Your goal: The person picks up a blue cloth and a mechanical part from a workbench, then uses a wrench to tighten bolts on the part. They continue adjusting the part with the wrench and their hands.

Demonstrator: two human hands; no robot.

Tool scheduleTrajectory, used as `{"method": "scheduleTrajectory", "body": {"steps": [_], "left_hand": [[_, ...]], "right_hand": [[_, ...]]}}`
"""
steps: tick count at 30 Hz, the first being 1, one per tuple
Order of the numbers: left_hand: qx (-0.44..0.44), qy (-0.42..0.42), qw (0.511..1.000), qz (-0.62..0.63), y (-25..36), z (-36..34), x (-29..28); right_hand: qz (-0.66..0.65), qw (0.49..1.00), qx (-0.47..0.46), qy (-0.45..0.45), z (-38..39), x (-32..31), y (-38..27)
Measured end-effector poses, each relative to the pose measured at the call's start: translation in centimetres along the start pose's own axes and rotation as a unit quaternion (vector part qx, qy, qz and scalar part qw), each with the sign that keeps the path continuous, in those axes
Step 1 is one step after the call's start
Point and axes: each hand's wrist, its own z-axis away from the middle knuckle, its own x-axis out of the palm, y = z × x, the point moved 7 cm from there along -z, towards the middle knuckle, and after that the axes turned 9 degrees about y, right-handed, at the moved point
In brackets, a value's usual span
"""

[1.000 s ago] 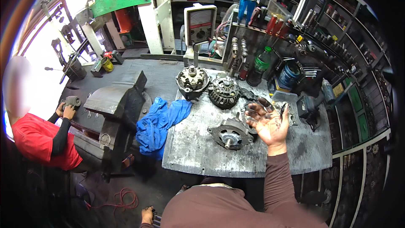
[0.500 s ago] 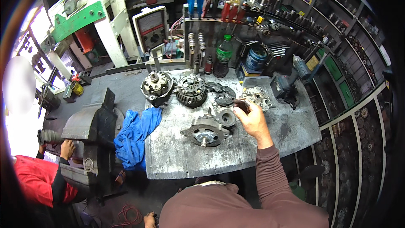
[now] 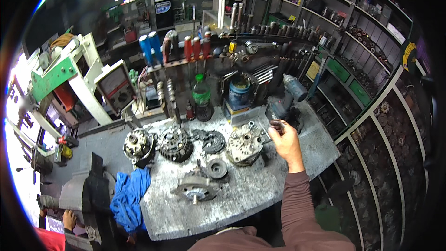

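My right hand is curled beside the silver alternator housing at the right of the worn metal bench top, pinched round a dark, slim item I cannot make out. Two other alternator assemblies stand at the left, with a dark part beside them. Nearer me lie a round pulley and a rotor-like piece with a shaft. Behind my hand stands a cordless power tool. My left hand is out of view.
A blue cloth hangs at the bench's left, beside a vise, where a co-worker's hand grips. A green bottle, blue container, screwdriver rack and meter line the back. Shelving fills the right.
My right hand went from open palm upward to curled fingers beside the silver housing. The view has swung right and up. My left hand, seen low at first, has left view.
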Motion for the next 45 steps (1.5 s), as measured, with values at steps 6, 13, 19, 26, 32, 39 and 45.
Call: {"method": "scheduleTrajectory", "body": {"steps": [6,13,19,26,32,39,45], "left_hand": [[-0.009,0.008,0.999,0.05,3.4,1.8,2.2],[-0.056,0.033,0.993,0.101,3.4,4.6,3.4],[0.05,0.137,0.983,0.113,12.6,8.3,-4.9],[0.381,0.302,0.874,-0.02,36.5,20.9,-19.2],[0.529,0.34,0.746,-0.22,50.0,29.5,-18.0],[0.602,0.339,0.618,-0.376,50.7,31.2,-9.2],[0.675,0.327,0.522,-0.405,49.7,33.0,-3.2]], "right_hand": [[0.007,0.995,-0.008,0.095,-5.7,-5.7,1.7],[0.005,0.999,-0.026,0.03,-8.5,-3.7,2.3],[0.017,0.997,-0.071,0.0,-11.4,-1.0,1.7],[0.012,0.997,-0.078,-0.019,-13.5,1.7,3.8],[0.005,0.999,-0.012,-0.033,-14.5,4.3,7.2],[0.004,0.999,-0.016,-0.05,-14.8,5.0,7.9],[-0.011,0.998,-0.019,-0.057,-15.2,5.3,9.2]]}}
